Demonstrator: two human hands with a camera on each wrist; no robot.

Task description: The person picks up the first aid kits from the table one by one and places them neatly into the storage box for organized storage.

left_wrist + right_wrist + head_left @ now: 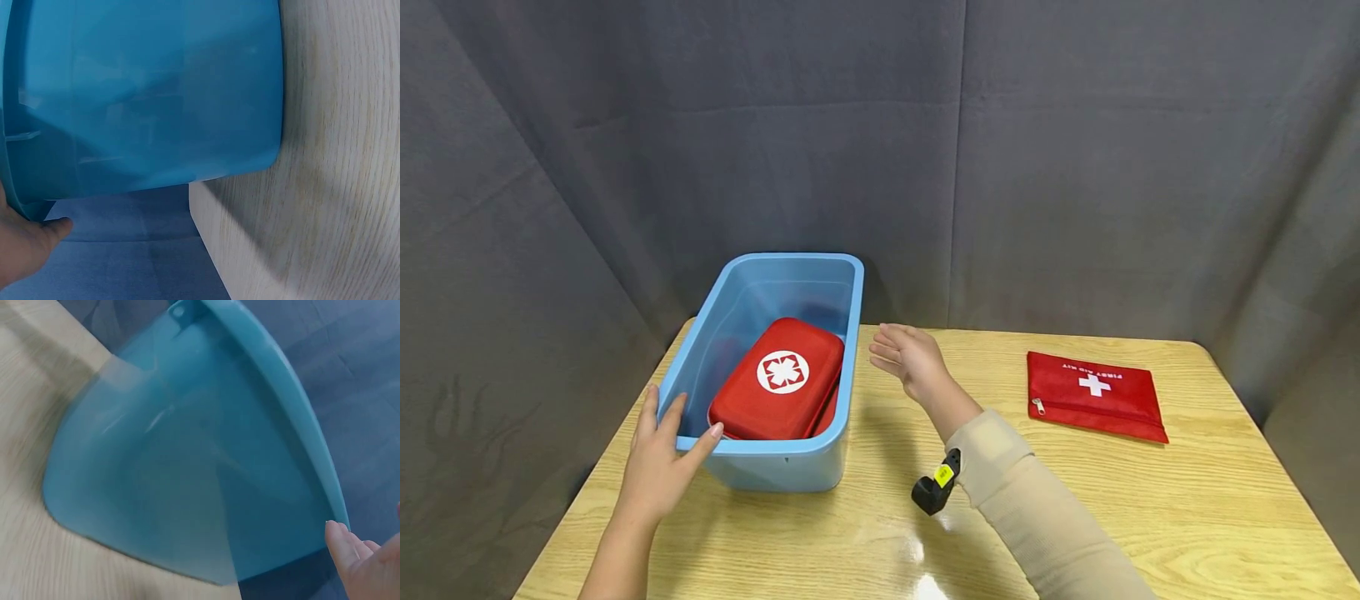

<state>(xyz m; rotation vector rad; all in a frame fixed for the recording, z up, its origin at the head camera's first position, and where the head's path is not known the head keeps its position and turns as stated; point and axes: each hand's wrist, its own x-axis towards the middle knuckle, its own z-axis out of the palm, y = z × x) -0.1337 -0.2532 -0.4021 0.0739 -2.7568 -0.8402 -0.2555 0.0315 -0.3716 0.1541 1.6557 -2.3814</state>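
A light blue plastic bin point(775, 467) stands on the table at the left in the head view. Inside it lies a red hard-shell first aid case point(752, 392) with a white round emblem, on top of another red item point(827, 412) that is mostly hidden. My left hand point(658, 467) rests at the bin's near left corner, fingers spread, thumb along the front rim and index finger over the left rim. To the right of the bin, my right hand point(913, 358) is held with its fingers extended and nothing in it, fingertips near the right rim.
On the right of the wooden table point(1225, 508) lies a flat red first aid pouch point(1093, 396) with a zipper and white cross. A grey curtain point(910, 167) hangs behind the table and at both sides. A black wrist camera point(936, 487) sits on the right wrist.
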